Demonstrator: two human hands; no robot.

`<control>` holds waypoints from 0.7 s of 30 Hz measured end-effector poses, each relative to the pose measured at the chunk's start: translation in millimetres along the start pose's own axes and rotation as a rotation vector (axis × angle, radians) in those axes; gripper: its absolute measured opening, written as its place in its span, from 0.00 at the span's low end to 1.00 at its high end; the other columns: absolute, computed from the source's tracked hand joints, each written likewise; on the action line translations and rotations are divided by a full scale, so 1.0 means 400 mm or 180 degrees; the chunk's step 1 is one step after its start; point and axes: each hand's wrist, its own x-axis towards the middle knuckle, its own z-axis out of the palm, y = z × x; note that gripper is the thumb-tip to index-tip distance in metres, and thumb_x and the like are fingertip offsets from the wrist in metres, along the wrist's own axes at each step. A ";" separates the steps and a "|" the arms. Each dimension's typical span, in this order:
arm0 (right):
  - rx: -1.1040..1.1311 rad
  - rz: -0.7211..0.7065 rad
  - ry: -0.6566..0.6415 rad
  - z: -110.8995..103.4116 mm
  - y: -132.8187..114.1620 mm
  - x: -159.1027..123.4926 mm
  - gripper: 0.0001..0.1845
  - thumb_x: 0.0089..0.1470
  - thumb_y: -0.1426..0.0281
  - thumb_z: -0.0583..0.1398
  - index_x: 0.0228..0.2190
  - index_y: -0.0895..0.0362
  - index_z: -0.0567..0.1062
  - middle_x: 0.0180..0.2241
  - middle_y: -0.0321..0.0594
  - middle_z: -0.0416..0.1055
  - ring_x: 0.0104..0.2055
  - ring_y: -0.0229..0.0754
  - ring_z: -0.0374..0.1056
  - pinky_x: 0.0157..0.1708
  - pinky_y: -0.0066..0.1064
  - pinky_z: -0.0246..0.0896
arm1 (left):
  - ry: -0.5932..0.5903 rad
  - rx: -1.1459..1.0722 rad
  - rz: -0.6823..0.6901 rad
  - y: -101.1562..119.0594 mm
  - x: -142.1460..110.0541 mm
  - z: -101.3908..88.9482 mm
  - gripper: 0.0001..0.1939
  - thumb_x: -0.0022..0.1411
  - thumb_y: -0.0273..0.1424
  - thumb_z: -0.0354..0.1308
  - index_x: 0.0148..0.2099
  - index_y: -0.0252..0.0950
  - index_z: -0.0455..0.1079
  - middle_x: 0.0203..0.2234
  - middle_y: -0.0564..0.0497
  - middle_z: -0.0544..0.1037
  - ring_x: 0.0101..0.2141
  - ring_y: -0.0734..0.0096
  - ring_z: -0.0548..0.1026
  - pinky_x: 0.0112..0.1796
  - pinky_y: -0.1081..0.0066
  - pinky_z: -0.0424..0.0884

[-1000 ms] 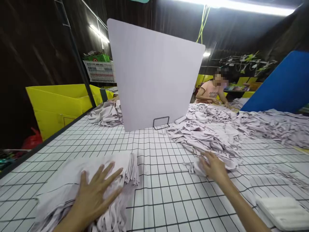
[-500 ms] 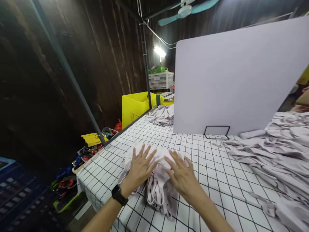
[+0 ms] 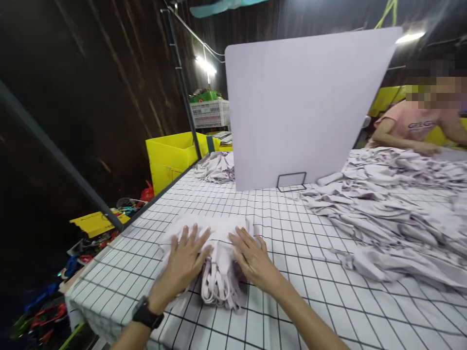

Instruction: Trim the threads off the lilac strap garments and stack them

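Observation:
A stack of pale lilac fabric pieces (image 3: 219, 233) with looped straps hanging off its near side lies on the checked tablecloth (image 3: 292, 291). My left hand (image 3: 184, 262) lies flat on the stack's left part, fingers spread, a black watch on the wrist. On the stack's right part rests my right hand (image 3: 253, 260), also flat with fingers apart. Neither hand grips anything.
A large loose heap of the same fabric pieces (image 3: 394, 218) covers the table's right side. A white upright board (image 3: 302, 102) stands at the back, with a smaller pile (image 3: 217, 167) to its left. Yellow bins (image 3: 171, 155) stand past the table's left edge. Another person (image 3: 412, 129) works at the far right.
One second ago my right hand was at the big heap on the right. It has come over onto the stack beside my left hand. My view has swung left, then partly back.

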 end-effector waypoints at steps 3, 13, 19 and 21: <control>0.0089 0.0359 0.0351 -0.078 0.077 -0.057 0.23 0.69 0.63 0.50 0.61 0.48 0.70 0.68 0.42 0.61 0.68 0.47 0.60 0.64 0.47 0.58 | 0.0418 -0.0320 -0.0041 0.021 0.003 -0.026 0.28 0.76 0.43 0.38 0.73 0.45 0.54 0.72 0.43 0.54 0.71 0.40 0.49 0.63 0.29 0.48; 0.0104 0.2186 0.1589 -0.387 0.352 -0.390 0.19 0.50 0.51 0.64 0.26 0.54 0.75 0.31 0.50 0.73 0.34 0.57 0.70 0.38 0.53 0.67 | 0.0943 -0.2164 0.1660 0.381 -0.021 0.034 0.14 0.72 0.31 0.50 0.54 0.42 0.74 0.58 0.47 0.75 0.65 0.54 0.65 0.62 0.45 0.67; 0.1823 0.1832 0.1794 -0.519 0.220 -0.392 0.26 0.47 0.43 0.67 0.32 0.53 0.81 0.33 0.42 0.76 0.36 0.46 0.72 0.37 0.36 0.71 | -0.0567 -0.3251 0.1992 0.593 0.029 -0.023 0.13 0.67 0.33 0.59 0.52 0.39 0.75 0.47 0.45 0.80 0.52 0.56 0.75 0.54 0.50 0.73; 0.2719 0.1685 0.2078 -0.551 0.162 -0.367 0.22 0.40 0.50 0.74 0.31 0.54 0.82 0.33 0.40 0.76 0.36 0.43 0.71 0.37 0.32 0.71 | -0.0793 -0.3516 0.2035 0.645 0.028 -0.060 0.26 0.62 0.38 0.65 0.61 0.41 0.69 0.53 0.44 0.77 0.53 0.55 0.73 0.53 0.51 0.73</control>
